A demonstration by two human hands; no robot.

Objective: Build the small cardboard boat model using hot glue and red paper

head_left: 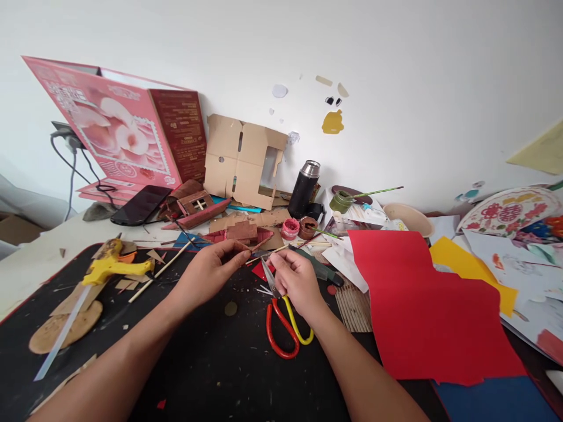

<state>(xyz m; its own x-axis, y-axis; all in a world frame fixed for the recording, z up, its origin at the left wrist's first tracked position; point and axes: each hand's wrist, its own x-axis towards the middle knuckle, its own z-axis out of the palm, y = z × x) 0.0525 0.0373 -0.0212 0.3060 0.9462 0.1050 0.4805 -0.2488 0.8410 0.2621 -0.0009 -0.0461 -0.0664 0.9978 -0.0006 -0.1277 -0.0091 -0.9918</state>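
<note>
Left hand (215,271) and right hand (299,281): fingers curled; cannot tell whether either clamps anything. Metal-bladed scissors (277,306), smooth looped handles, right hand's seven o'clock. Ridged cardboard (354,308), four o'clock.

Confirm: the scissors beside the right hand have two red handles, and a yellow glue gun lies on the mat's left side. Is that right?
Not quite: the head view shows one red handle and one yellow handle on the scissors beside the right hand. The glue gun part stands.
</note>
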